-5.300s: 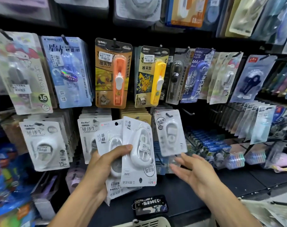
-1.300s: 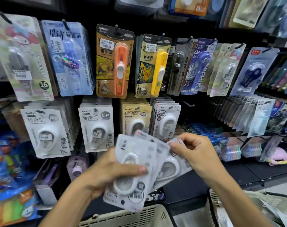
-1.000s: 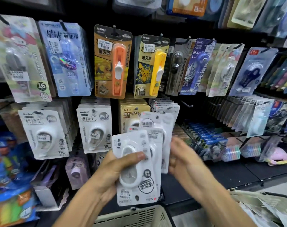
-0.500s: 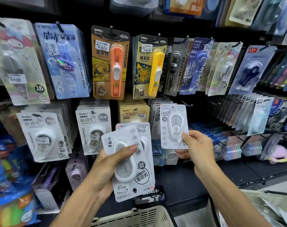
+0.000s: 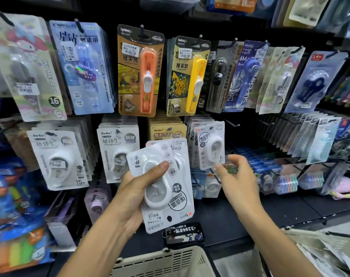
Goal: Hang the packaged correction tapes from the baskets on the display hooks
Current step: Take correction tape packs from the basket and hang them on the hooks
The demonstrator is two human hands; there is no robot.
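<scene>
Before hooks: one pack [image 5: 210, 143] hung; left hand [image 5: 138, 193] grips stack [image 5: 166, 188]; right hand [image 5: 237, 177] loose, empty; more remain.

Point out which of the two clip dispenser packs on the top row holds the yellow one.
The right-hand pack, with the yellow cartoon figure; the pack to its left holds an orange one.
</scene>
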